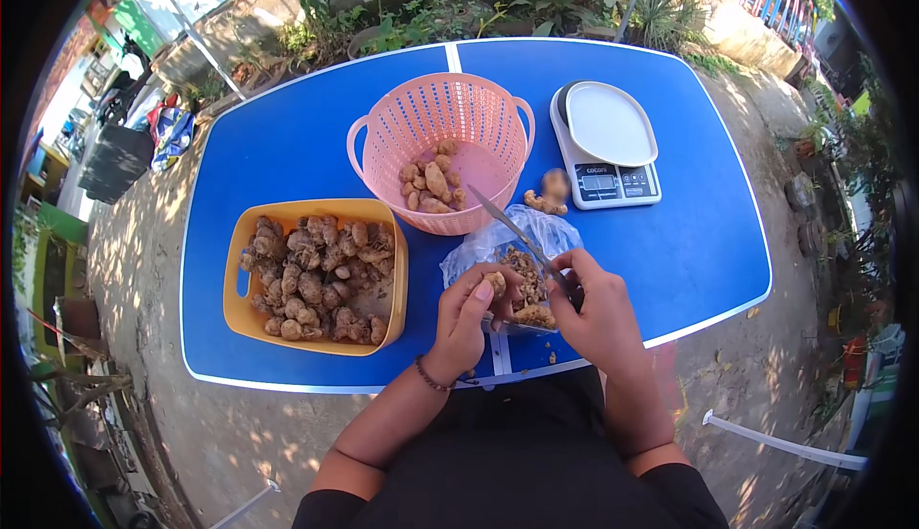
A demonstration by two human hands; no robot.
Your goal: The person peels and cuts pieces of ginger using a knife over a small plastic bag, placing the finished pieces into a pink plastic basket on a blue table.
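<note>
My left hand (467, 313) pinches a small piece of rhizome (495, 283), pale brown and partly hidden by the fingers. In my right hand (596, 306) is a knife (513, 227), its blade slanting up and left over the rim of the pink basket. Both hands are above a clear plastic bag (538, 227) holding brown scraps (528, 278). A larger rhizome piece (535, 316) rests at the bag's near side, between my hands. Beyond the bag, a knobbly rhizome (546, 203) lies on the blue table (689, 242).
A pink perforated basket (445, 87) contains several pale rhizomes (434, 178). To the left, a yellow plastic tub (316, 346) holds many soil-covered rhizomes (309, 278). A white digital kitchen scale (610, 127) stands at the right rear. A blurred round brown patch (556, 186) appears beside it.
</note>
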